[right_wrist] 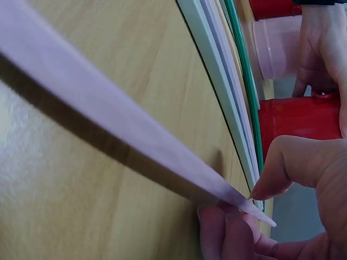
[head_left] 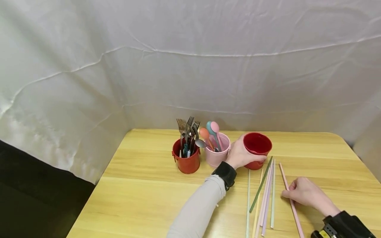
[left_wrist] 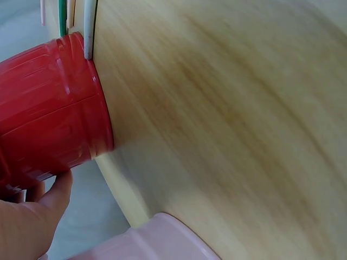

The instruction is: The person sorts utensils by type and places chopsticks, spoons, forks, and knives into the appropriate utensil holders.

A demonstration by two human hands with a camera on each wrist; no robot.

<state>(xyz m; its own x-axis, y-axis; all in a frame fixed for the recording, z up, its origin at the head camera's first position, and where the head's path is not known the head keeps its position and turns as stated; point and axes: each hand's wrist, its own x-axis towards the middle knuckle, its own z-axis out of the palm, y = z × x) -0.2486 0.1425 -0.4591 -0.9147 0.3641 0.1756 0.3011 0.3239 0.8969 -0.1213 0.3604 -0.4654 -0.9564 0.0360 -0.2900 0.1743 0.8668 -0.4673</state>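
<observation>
My left hand (head_left: 242, 152) grips a red metal bucket (head_left: 257, 150) from its left side. The bucket stands near the back of the table, its inside looking bare. At the right, my right hand (head_left: 306, 193) pinches a pink chopstick (head_left: 294, 210) between thumb and fingers, low over the table. In the right wrist view the thumb and fingertips sit near the far end of that chopstick (right_wrist: 124, 114). Between the two hands lie several more chopsticks, among them a dark green one (head_left: 261, 185), a purple one (head_left: 266, 208) and a pale green one (head_left: 273, 198).
A pink bucket (head_left: 215, 160) with several spoons stands just left of my left hand. Beside it, another red bucket (head_left: 187, 165) holds several forks. A pale cloth (head_left: 190, 82) hangs behind the wooden table (head_left: 134, 185).
</observation>
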